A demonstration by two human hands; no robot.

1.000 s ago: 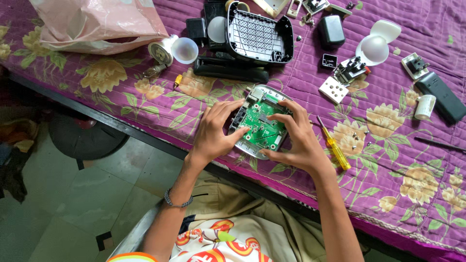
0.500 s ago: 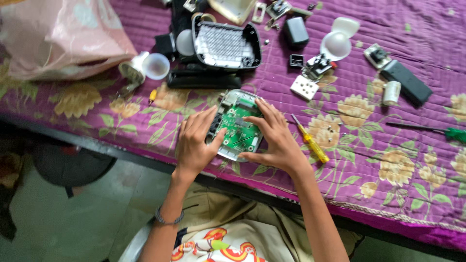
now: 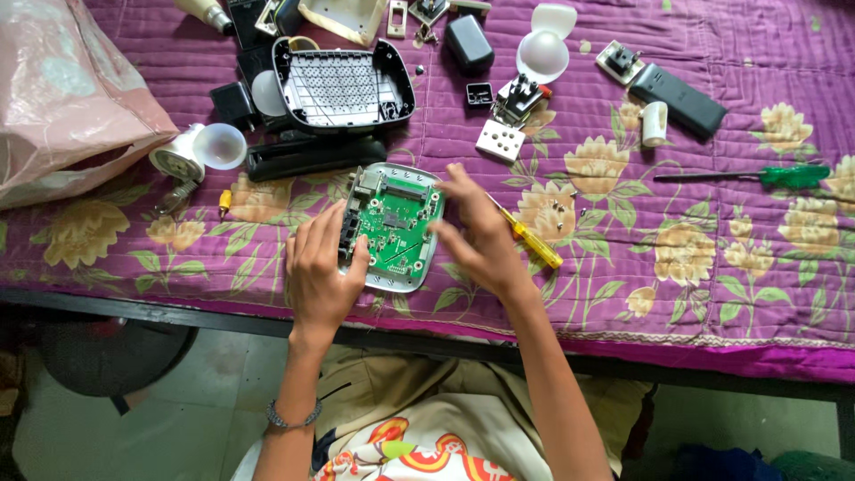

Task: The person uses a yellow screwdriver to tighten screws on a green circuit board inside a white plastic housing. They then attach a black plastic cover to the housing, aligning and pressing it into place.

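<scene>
Currently, your left hand (image 3: 322, 267) grips the left edge of the opened device (image 3: 392, 227), thumb hooked over its rim beside the dark ports, fingers laid along the side. The device is a shallow grey tray carrying a green circuit board (image 3: 396, 223), and it lies flat on the counter (image 3: 712, 267) near the front edge, directly before you. Your right hand (image 3: 476, 236) sits at the right side of the board, fingers bent loosely and spread; the fingertips meet the board's right edge, and whether they pinch anything small cannot be told.

A yellow-handled screwdriver (image 3: 530, 242) lies just beside your right hand, partly under it, pointing away to the right. A few loose screws (image 3: 559, 205) rest on the cloth near its handle. Behind the device stands a black ribbed casing (image 3: 343, 85) with a pale perforated inside, and a black bar (image 3: 307, 156) lies between that casing and the device. A white bulb dome (image 3: 545, 53) and a white socket plate (image 3: 499, 140) sit further back to the right. A green-handled screwdriver (image 3: 784, 175) lies well apart on the right. A pink plastic bag (image 3: 62, 98) occupies the far left. The counter wears a purple floral cloth.
</scene>
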